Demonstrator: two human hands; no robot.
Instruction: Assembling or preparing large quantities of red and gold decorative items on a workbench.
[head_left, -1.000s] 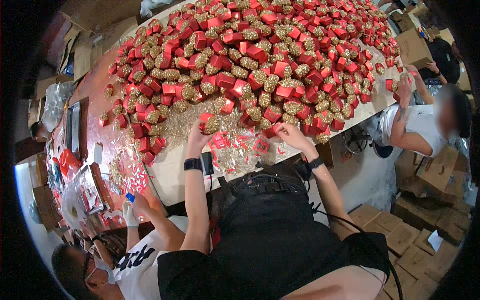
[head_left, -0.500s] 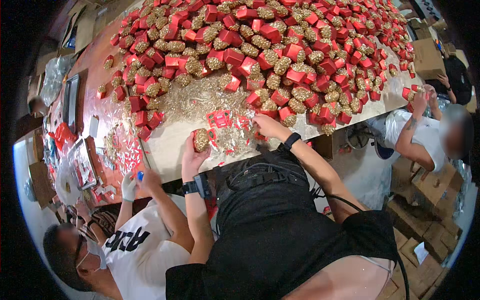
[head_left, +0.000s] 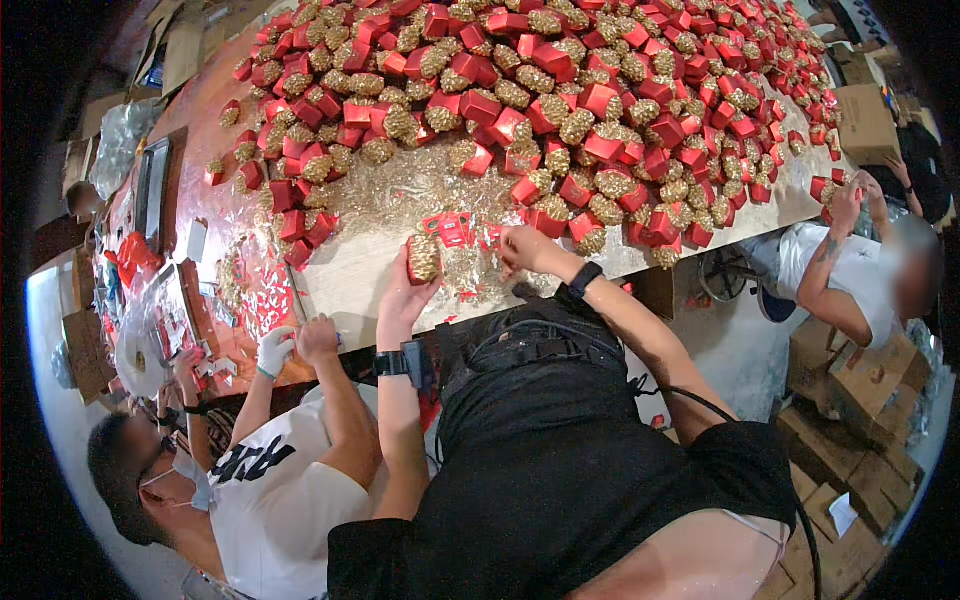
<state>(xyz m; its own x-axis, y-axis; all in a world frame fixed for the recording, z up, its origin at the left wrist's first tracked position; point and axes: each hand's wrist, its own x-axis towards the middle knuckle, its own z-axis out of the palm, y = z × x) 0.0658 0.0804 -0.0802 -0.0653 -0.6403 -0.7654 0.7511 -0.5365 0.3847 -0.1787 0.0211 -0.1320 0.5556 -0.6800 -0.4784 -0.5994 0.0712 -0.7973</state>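
Observation:
My left hand (head_left: 405, 292) is closed around a gold, bumpy ornament (head_left: 424, 259), shaped like a pineapple or pinecone; a red edge shows at its side. It is held upright just above the near edge of the table. To its right, my right hand (head_left: 532, 252) is bent with fingertips pinched together and pointing down; whatever lies between them is too small or hidden to tell. Small red printed tags (head_left: 452, 230) lie on the table between and beyond my hands, amid scattered gold glitter and scraps.
A large heap of gold ornaments with red box-like bases (head_left: 600, 130) covers the far table (head_left: 350, 285). At my left a co-worker in a white shirt (head_left: 300, 500) works close by, one hand gloved. Another person (head_left: 835, 275) sits at the right, near cardboard boxes (head_left: 870, 370).
My left hand has brought the ornament slightly right and up, turning it so that some red shows. My right fingertips have drawn back from the tags and curled downward. The neighbour's hands have shifted.

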